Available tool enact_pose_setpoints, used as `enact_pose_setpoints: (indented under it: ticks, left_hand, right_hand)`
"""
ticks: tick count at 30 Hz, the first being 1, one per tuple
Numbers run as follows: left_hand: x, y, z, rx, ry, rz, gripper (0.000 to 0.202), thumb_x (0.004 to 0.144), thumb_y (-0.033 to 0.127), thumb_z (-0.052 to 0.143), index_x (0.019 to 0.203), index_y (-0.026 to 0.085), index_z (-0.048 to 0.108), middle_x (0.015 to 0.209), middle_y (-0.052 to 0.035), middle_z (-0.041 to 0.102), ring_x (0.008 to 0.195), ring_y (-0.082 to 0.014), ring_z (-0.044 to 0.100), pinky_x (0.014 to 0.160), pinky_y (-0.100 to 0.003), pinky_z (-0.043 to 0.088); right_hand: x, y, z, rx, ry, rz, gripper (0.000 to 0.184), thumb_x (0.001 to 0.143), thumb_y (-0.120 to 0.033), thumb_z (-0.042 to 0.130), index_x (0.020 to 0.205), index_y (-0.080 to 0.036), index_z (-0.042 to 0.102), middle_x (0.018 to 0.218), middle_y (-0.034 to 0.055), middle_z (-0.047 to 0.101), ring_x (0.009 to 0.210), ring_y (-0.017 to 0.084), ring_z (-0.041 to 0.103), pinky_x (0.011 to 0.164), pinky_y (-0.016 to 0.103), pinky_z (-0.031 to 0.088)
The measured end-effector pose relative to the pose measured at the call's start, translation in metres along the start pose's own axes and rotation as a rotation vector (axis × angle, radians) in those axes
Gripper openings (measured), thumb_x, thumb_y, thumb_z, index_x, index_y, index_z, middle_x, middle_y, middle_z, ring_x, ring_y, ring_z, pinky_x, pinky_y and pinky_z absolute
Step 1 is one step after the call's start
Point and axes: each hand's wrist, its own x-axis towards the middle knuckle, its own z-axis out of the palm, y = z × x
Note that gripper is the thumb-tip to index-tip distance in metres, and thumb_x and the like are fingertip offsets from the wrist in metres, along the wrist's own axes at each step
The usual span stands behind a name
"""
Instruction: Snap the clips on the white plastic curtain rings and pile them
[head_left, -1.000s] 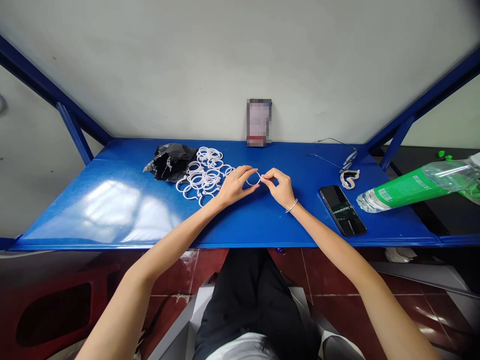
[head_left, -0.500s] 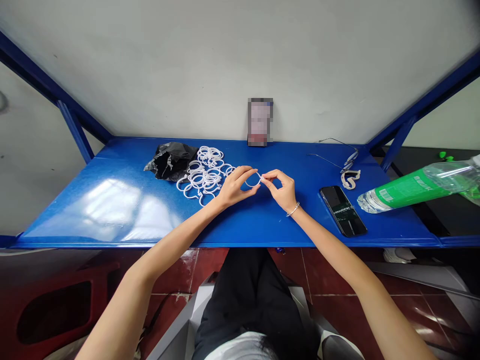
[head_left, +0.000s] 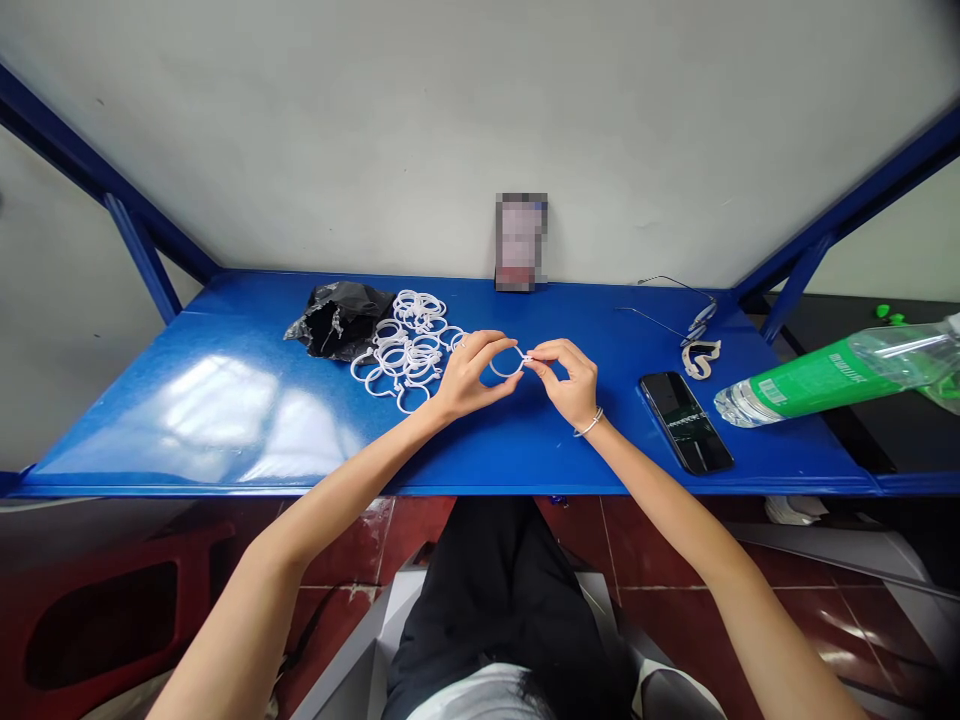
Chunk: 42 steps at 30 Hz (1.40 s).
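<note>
A white plastic ring (head_left: 504,374) with a small clasp is held up above the blue table (head_left: 480,455). My left hand (head_left: 478,375) curves around its left side, thumb below and fingers above. At the ring's right end, my right hand (head_left: 568,380) pinches the clasp between thumb and fingertips; the fingers partly cover it. Left of my left hand lies a loose pile of similar white rings (head_left: 409,350), several overlapping. Beside the pile sits a crumpled black plastic bag (head_left: 349,318), its torn opening facing me.
A black phone (head_left: 686,422) lies right of my right hand. Beyond it are a green-labelled bottle (head_left: 832,375), folding glasses (head_left: 701,318) and a small cream-coloured object (head_left: 701,359). A blurred upright rectangle (head_left: 520,245) leans on the wall. Blue frame bars (head_left: 146,255) flank the table.
My right hand has shifted slightly to the right, still pinching the ring's clasp end. My left hand stays around the ring, almost unmoved.
</note>
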Motion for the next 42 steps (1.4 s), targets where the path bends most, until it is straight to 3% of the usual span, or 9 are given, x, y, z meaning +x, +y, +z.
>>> enact_pose_setpoints:
  ticks: [7, 17, 21, 26, 32, 42]
  left_hand:
    - [0.001, 0.002, -0.002, 0.024, -0.059, -0.022, 0.034, 0.089, 0.035, 0.059, 0.120, 0.021, 0.059, 0.112, -0.0115, 0.066, 0.103, -0.0229, 0.064, 0.091, -0.039, 0.052]
    - [0.002, 0.006, 0.000, -0.032, 0.002, 0.029, 0.024, 0.092, 0.025, 0.060, 0.115, 0.023, 0.064, 0.117, -0.0111, 0.065, 0.106, -0.0209, 0.064, 0.088, -0.036, 0.054]
    - [0.002, 0.008, 0.000, 0.018, 0.009, 0.026, 0.023, 0.092, 0.025, 0.060, 0.114, 0.024, 0.065, 0.120, -0.0107, 0.065, 0.112, -0.0228, 0.063, 0.094, -0.041, 0.054]
    - [0.003, 0.010, -0.001, 0.110, -0.031, 0.030, 0.020, 0.092, 0.027, 0.059, 0.111, 0.026, 0.066, 0.128, -0.0088, 0.063, 0.125, -0.0247, 0.057, 0.101, -0.047, 0.052]
    - [0.003, 0.011, -0.001, 0.146, 0.055, 0.149, 0.018, 0.090, 0.021, 0.061, 0.107, 0.024, 0.066, 0.123, -0.0091, 0.067, 0.122, -0.0239, 0.060, 0.097, -0.042, 0.053]
    - [0.005, 0.015, -0.003, 0.124, 0.123, 0.159, 0.020, 0.086, 0.017, 0.064, 0.105, 0.023, 0.063, 0.114, -0.0085, 0.070, 0.116, -0.0237, 0.063, 0.095, -0.041, 0.052]
  right_hand:
    - [0.000, 0.000, -0.002, 0.000, -0.008, -0.011, 0.008, 0.091, -0.029, 0.066, 0.085, -0.026, 0.070, 0.082, 0.0035, 0.072, 0.079, 0.021, 0.068, 0.076, 0.039, 0.055]
    - [0.000, -0.001, -0.001, -0.045, 0.036, -0.064, 0.012, 0.091, -0.026, 0.066, 0.078, -0.025, 0.066, 0.079, 0.0029, 0.073, 0.074, 0.020, 0.068, 0.068, 0.036, 0.055]
    - [-0.001, -0.001, -0.001, -0.044, 0.028, -0.017, 0.014, 0.091, -0.029, 0.066, 0.077, -0.025, 0.067, 0.079, 0.0032, 0.073, 0.075, 0.020, 0.068, 0.070, 0.037, 0.055]
    - [-0.003, -0.001, 0.000, -0.083, 0.020, -0.066, 0.016, 0.092, -0.028, 0.064, 0.076, -0.025, 0.066, 0.079, 0.0031, 0.072, 0.074, 0.020, 0.067, 0.069, 0.037, 0.054]
    - [-0.002, -0.002, 0.000, -0.132, 0.044, -0.187, 0.012, 0.092, -0.022, 0.063, 0.081, -0.023, 0.067, 0.079, 0.0026, 0.074, 0.073, 0.018, 0.069, 0.069, 0.034, 0.054]
    - [-0.002, -0.009, 0.001, -0.116, 0.098, -0.199, 0.007, 0.090, -0.016, 0.066, 0.091, -0.022, 0.069, 0.083, 0.0038, 0.075, 0.076, 0.017, 0.069, 0.069, 0.031, 0.057]
